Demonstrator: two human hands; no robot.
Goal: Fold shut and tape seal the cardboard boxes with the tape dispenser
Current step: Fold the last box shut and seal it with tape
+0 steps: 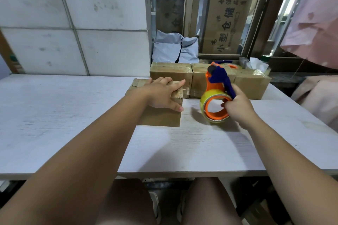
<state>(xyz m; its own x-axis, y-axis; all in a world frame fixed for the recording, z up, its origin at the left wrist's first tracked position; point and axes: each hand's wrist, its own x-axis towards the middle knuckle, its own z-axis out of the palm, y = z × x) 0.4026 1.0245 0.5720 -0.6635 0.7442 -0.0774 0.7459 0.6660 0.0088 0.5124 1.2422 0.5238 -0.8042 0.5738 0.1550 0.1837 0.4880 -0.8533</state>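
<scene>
Cardboard box (pixel 161 118) sits centre frame on the counter (pixel 64 115), flaps down, tape across its top. Left hand (pixel 161 93) lies flat on it, fingers spread, likely pinning it. Right hand (pixel 238 106) grips the tape dispenser (pixel 214 97) just right of the box. Taped boxes (pixel 201 78) line up behind.

The plastic tape dispenser (pixel 213 81) is orange with a dark blue handle; its tape roll (pixel 204 99) is yellowish clear. The small cardboard box (pixel 161 118) is plain brown, the flat worktop (pixel 64 115) white with faint grain. Black characters mark the tall brown carton (pixel 225 22).
</scene>
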